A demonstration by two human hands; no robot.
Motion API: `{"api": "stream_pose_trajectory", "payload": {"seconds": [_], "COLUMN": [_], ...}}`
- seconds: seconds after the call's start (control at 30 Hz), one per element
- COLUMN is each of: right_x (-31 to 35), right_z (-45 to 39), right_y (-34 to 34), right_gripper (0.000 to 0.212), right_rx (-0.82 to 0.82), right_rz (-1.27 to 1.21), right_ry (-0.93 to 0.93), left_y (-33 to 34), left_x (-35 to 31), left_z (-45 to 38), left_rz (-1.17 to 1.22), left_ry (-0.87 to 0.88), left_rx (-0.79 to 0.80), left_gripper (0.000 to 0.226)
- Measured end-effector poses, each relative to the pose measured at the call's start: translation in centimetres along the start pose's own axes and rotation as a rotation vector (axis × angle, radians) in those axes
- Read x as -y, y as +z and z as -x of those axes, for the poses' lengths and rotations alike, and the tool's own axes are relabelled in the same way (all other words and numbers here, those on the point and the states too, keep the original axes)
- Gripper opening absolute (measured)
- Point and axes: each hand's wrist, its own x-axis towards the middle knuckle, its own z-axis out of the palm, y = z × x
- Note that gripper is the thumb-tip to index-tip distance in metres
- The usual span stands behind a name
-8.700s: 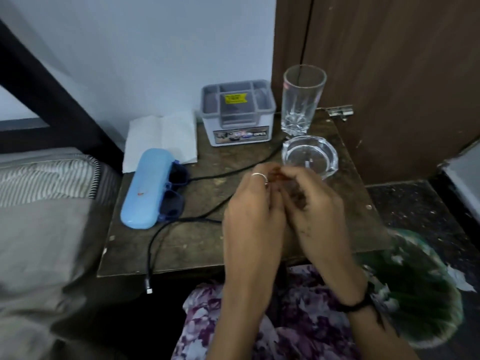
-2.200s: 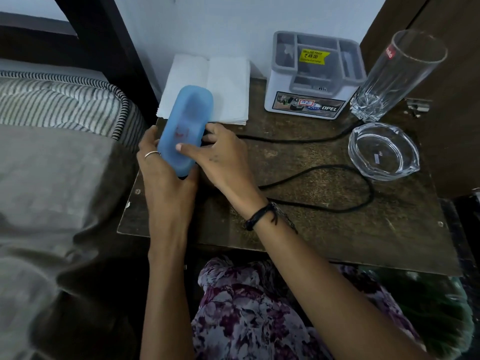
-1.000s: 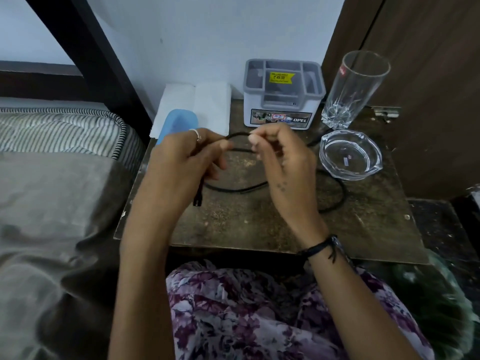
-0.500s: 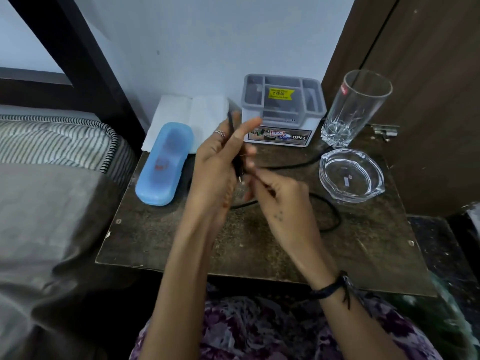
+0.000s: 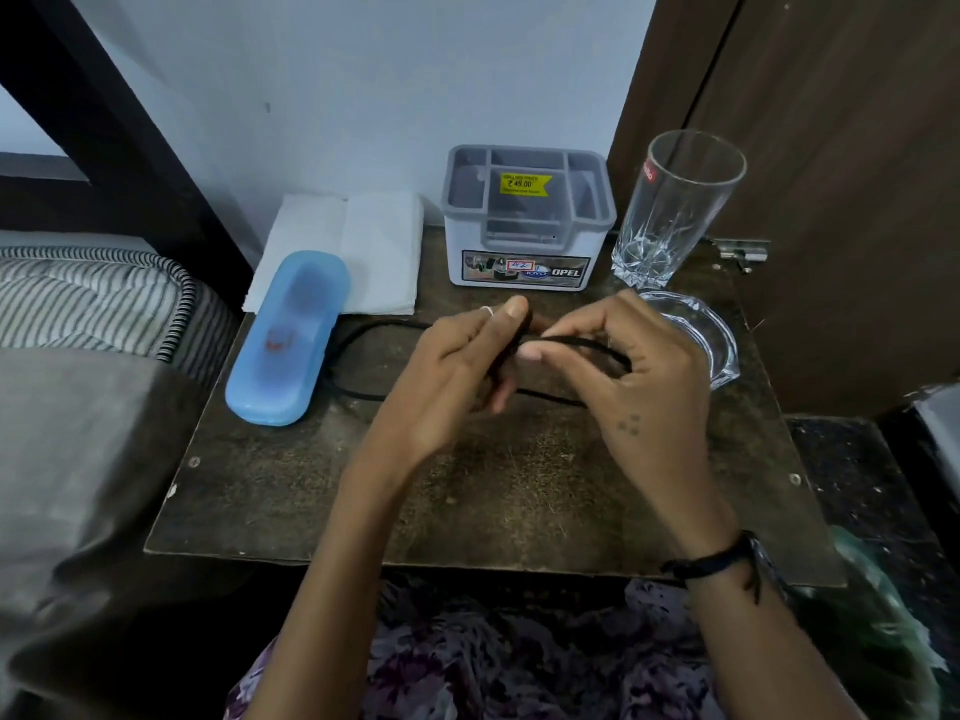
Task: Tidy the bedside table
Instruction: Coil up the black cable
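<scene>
Black cable point(image 5: 358, 350): it is in both hands, over the middle of the bedside table point(image 5: 467, 485). A loop of it lies on the table top to the left of the left hand, close to the blue case.
Left hand point(image 5: 452, 376): its fingers are curled around a bunch of the cable, with the thumb up on top. There is a ring on one finger.
Right hand point(image 5: 623, 376): its thumb and fingers pinch a strand of the cable. The strand bends back over the fingers. The two hands touch at the tips.
Blue case point(image 5: 288, 335): it is closed and lies flat on the table, to the left of the left hand.
White tissue point(image 5: 353, 246): it lies folded behind the case, past the left hand, by the wall. The far end of the case lies on it.
Grey box point(image 5: 527, 220): it stands just behind both hands, by the wall. It has small open parts on top and a yellow price sticker.
Tall glass point(image 5: 675, 205): it stands behind the right hand, next to the grey box.
Glass dish point(image 5: 711, 340): it sits just behind the right hand, partly hidden by the fingers.
Striped bed point(image 5: 93, 304): it is far to the left of the left hand, beside the table.
</scene>
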Motion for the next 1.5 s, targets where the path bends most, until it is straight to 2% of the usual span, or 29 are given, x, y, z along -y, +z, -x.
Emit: {"api": "stream_pose_trajectory", "payload": {"seconds": [0.1,0.17,0.23,0.33,0.4,0.47,0.53,0.7,0.77,0.83,0.9,0.97,1.03,1.13,1.23,1.3,1.4,1.5], "right_x": [-0.8,-0.8,-0.5,0.1,0.4,0.8,1.1,1.4,1.7,1.9,1.6,1.1,0.8,0.7,0.5,0.4,0.5,0.8], "right_z": [-0.4,-0.4,-0.4,-0.1,0.0,0.3,0.4,0.3,0.0,-0.3,-0.6,-0.8,-0.8,-0.8,-0.8,-0.7,-0.2,0.0], "right_y": [-0.2,0.2,1.0,2.3,2.8,3.2,3.4,3.0,2.6,2.1,1.6,1.3,1.2,1.3,1.4,1.7,2.7,3.5], "right_gripper": [0.013,0.007,0.009,0.017,0.023,0.024,0.024,0.015,0.016,0.018,0.02,0.022,0.022,0.019,0.021,0.019,0.018,0.015], "right_rx": [-0.123,-0.108,-0.038,0.083,0.195,0.331,0.44,0.546,0.527,0.45,0.343,0.252,0.194,0.108,0.068,0.119,0.231,0.362], "right_rz": [-0.118,-0.177,-0.229,-0.36,-0.453,-0.5,-0.488,-0.402,-0.466,-0.6,-0.766,-0.864,-0.85,-0.826,-0.888,-0.871,-0.828,-0.839], "right_ry": [0.131,0.21,0.294,0.478,0.592,0.653,0.664,0.594,0.576,0.595,0.611,0.605,0.585,0.606,0.711,0.766,0.813,0.928], "left_y": [-0.6,-0.6,-0.3,0.3,0.3,0.2,-0.1,-1.1,-1.7,-2.4,-3.1,-3.5,-3.3,-2.6,-2.0,-1.6,-1.5,-1.9], "left_x": [0.3,0.5,0.7,0.7,0.5,0.6,0.9,1.6,1.8,2.3,2.6,2.2,1.7,1.0,0.9,1.2,2.0,2.4], "left_z": [-0.1,0.0,0.1,-0.3,-0.6,-0.8,-1.0,-1.0,-0.8,-0.8,-0.7,-0.5,-0.3,-0.2,-0.3,-0.6,-1.2,-1.2], "left_rz": [0.132,0.393,0.714,1.022,1.075,0.983,0.806,0.322,0.041,-0.171,-0.205,-0.089,0.035,0.3,0.684,0.973,1.305,1.389], "left_ry": [-0.044,-0.1,-0.086,0.02,0.059,0.075,0.087,0.151,0.233,0.255,0.169,0.029,-0.066,-0.116,-0.127,-0.066,0.014,0.049], "left_rx": [0.123,0.233,0.307,0.264,0.143,-0.012,-0.161,-0.385,-0.386,-0.304,-0.225,-0.109,0.022,0.247,0.447,0.537,0.537,0.306], "left_gripper": [0.052,0.051,0.049,0.05,0.046,0.042,0.05,0.042,0.037,0.031,0.032,0.025,0.033,0.052,0.052,0.048,0.045,0.05]}}
